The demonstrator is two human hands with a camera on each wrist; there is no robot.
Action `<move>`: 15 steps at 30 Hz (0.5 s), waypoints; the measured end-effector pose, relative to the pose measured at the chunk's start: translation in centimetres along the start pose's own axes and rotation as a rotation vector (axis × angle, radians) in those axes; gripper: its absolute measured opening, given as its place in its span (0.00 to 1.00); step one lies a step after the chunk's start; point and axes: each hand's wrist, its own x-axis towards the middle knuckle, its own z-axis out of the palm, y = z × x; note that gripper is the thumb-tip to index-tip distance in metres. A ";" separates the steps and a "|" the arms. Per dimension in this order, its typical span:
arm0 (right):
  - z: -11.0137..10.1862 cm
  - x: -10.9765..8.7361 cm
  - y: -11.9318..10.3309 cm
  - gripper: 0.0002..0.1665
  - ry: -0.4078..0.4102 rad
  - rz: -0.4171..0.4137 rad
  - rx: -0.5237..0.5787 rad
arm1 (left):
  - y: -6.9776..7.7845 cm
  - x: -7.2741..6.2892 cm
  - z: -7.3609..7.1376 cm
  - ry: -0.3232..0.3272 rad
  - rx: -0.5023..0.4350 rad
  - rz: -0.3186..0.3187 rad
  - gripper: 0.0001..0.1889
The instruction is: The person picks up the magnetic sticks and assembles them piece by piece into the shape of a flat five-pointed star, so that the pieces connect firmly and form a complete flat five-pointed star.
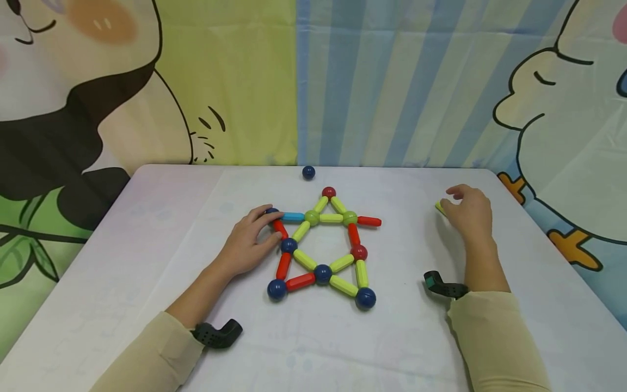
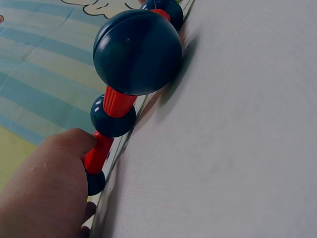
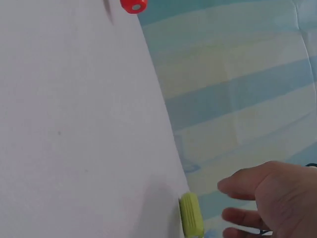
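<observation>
A flat star-like frame of magnetic rods and balls lies mid-table in the head view. At its left corner my left hand (image 1: pixel 250 242) pinches a red magnetic rod (image 2: pixel 101 152), thumb against it and fingertips at a dark blue ball (image 1: pixel 272 211). A light blue rod (image 1: pixel 293 216) joins that ball to a green ball (image 1: pixel 311 218). On the right, a red rod (image 1: pixel 369 221) sticks out from the frame with a free end. My right hand (image 1: pixel 467 212) hovers beside a yellow-green rod (image 3: pixel 191 214), fingers loosely bent and apart from it in the right wrist view.
Behind the frame sits a loose dark blue ball (image 1: pixel 308 172) near the far edge of the white table (image 1: pixel 401 337). A printed cartoon curtain (image 1: pixel 392 81) hangs beyond that edge. Each wrist wears a black camera mount (image 1: pixel 217 334).
</observation>
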 end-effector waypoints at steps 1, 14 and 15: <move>-0.2 0.1 0.4 0.29 -0.034 0.042 -0.018 | 0.0 0.0 0.0 0.000 0.001 -0.001 0.26; 0.1 0.5 2.7 0.29 -0.167 0.097 -0.047 | 0.2 -0.1 0.0 0.002 0.001 -0.002 0.27; 0.2 0.5 2.8 0.29 -0.154 0.094 -0.038 | 0.2 -0.1 0.0 0.003 0.001 -0.001 0.26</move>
